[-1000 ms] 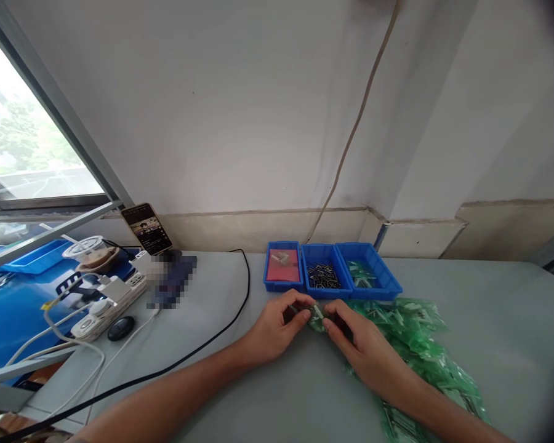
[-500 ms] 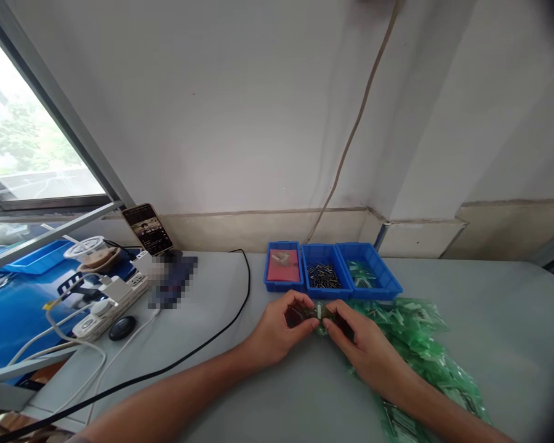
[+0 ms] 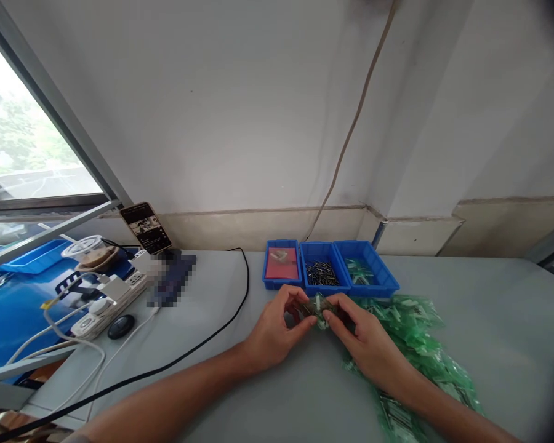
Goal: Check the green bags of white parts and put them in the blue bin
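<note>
Between my two hands is a small green plastic bag with a white piece showing in it. My left hand pinches its left side between thumb and fingers. On the right side, my right hand grips the bag the same way. Just behind the hands stand three blue trays: one with a red sheet and pale small parts, one with dark metal screws, one with small green bags. A pile of green plastic bags lies beside and partly behind my right forearm.
A black cable crosses the grey table on the left. Further left are a black mouse, a power strip with white cords, and a phone on a stand. The wall rises behind the trays.
The small bag shows more fully between my fingertips. Both hands keep their grip and have hardly moved. The whole view has shifted slightly.
</note>
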Action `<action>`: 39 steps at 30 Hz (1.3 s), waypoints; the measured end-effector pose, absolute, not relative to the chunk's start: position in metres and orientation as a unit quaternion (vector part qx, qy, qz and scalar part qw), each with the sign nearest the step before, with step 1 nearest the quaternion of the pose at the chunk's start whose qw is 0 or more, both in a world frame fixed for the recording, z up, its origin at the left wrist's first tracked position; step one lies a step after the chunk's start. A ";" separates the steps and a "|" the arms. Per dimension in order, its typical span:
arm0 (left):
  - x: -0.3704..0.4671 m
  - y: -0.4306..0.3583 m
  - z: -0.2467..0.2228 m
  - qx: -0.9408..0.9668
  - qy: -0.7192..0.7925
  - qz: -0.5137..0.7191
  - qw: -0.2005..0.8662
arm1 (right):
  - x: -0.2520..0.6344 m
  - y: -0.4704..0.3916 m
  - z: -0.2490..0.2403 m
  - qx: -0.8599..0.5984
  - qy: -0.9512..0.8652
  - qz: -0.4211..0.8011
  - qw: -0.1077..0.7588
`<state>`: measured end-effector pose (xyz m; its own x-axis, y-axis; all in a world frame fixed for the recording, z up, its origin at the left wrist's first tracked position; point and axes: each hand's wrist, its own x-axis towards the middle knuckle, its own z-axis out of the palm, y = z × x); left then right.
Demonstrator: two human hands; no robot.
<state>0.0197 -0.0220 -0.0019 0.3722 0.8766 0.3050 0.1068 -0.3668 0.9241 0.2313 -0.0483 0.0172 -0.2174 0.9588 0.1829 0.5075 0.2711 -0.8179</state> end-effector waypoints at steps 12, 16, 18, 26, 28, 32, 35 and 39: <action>0.019 -0.022 0.007 0.735 0.388 0.407 0.380 | 0.234 -0.046 0.015 -0.505 -0.704 0.339 0.366; 0.019 -0.023 0.006 0.739 0.379 0.410 0.377 | 0.234 -0.046 0.015 -0.495 -0.706 0.348 0.367; 0.019 -0.023 0.004 0.737 0.374 0.415 0.380 | 0.234 -0.046 0.017 -0.493 -0.706 0.353 0.367; 0.019 -0.023 0.002 0.728 0.366 0.415 0.405 | 0.233 -0.047 0.020 -0.485 -0.715 0.350 0.361; 0.019 -0.022 0.001 0.713 0.360 0.421 0.430 | 0.233 -0.047 0.019 -0.482 -0.718 0.350 0.361; 0.019 -0.021 -0.001 0.698 0.337 0.429 0.464 | 0.233 -0.047 0.018 -0.471 -0.725 0.346 0.365; 0.019 -0.021 -0.001 0.703 0.333 0.416 0.470 | 0.233 -0.047 0.018 -0.472 -0.727 0.344 0.361; 0.019 -0.021 0.000 0.703 0.347 0.409 0.467 | 0.234 -0.047 0.018 -0.474 -0.736 0.332 0.351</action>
<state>0.0186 -0.0206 -0.0002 0.4238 0.8701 0.2516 0.1059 -0.3234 0.9403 0.2336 -0.0467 0.0179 -0.3036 0.9313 0.2013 0.4650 0.3292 -0.8218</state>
